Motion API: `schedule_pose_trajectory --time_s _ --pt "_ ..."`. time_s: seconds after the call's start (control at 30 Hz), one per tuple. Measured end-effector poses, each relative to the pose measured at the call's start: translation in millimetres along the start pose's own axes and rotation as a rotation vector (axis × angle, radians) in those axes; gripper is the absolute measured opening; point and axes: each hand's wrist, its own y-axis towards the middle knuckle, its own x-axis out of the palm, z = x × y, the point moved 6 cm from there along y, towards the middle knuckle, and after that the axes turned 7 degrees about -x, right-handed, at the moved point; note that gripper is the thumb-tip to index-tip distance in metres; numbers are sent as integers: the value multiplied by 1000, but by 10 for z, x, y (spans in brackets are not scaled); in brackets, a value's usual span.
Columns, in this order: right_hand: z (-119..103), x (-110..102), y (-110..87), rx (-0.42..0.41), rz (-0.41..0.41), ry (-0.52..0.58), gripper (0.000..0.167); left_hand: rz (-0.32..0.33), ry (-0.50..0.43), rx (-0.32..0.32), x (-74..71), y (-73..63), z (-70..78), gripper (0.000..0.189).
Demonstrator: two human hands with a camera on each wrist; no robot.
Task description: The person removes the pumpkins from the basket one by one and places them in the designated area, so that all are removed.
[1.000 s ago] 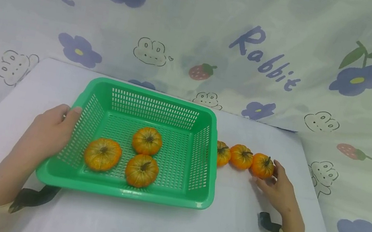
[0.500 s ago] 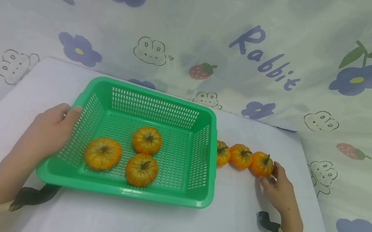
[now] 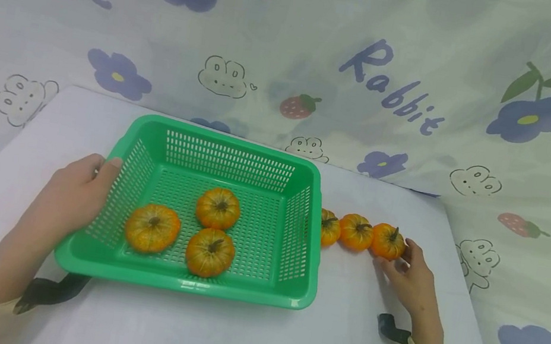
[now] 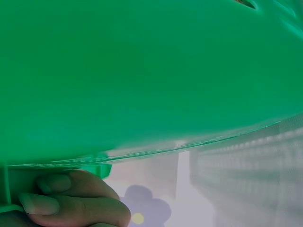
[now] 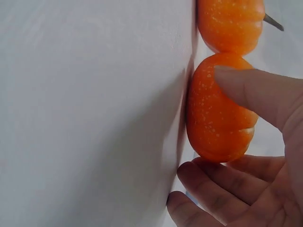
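My left hand (image 3: 82, 189) grips the left rim of a green plastic basket (image 3: 182, 285), thumb over the edge; its fingers (image 4: 75, 203) curl beneath the rim in the left wrist view. Three small orange pumpkins lie inside: a wider one (image 3: 151, 229) at left and two (image 3: 218, 208) touching each other near the middle. On the right, my right hand (image 3: 412, 281) holds the end pumpkin (image 3: 386, 242) of a row. In the right wrist view the thumb (image 5: 251, 90) lies across that pumpkin (image 5: 218, 113), and the fingers bend against its other end.
Two more pumpkins continue the row: a middle one (image 3: 356, 233) and one (image 3: 329, 230) partly hidden by the basket's right wall. White cloth covers the table (image 3: 238, 340). A printed curtain (image 3: 275, 34) hangs behind and along the right side.
My right hand and the end pumpkin have shifted slightly left, and the pumpkin's stem leans a little differently. The left hand and basket hold still.
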Motion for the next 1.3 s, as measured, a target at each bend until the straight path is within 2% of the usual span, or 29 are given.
schedule_pose_trajectory --time_s 0.23,0.37,0.67,0.9,1.3 --pt "13 -8 -3 1 -9 1 112 1 -1 0 6 0 6 65" --pt "13 -14 13 -15 -22 0 113 -6 -3 -9 4 -20 14 65" --pt "-13 -29 -23 -35 -107 -6 113 -5 -2 -9 -10 -26 26 66" --pt "-159 -124 -95 -74 -67 -57 109 -9 -7 -9 -5 -13 11 67" --pt "-652 -204 -293 -216 28 -83 99 -18 -25 -12 3 -11 4 68"
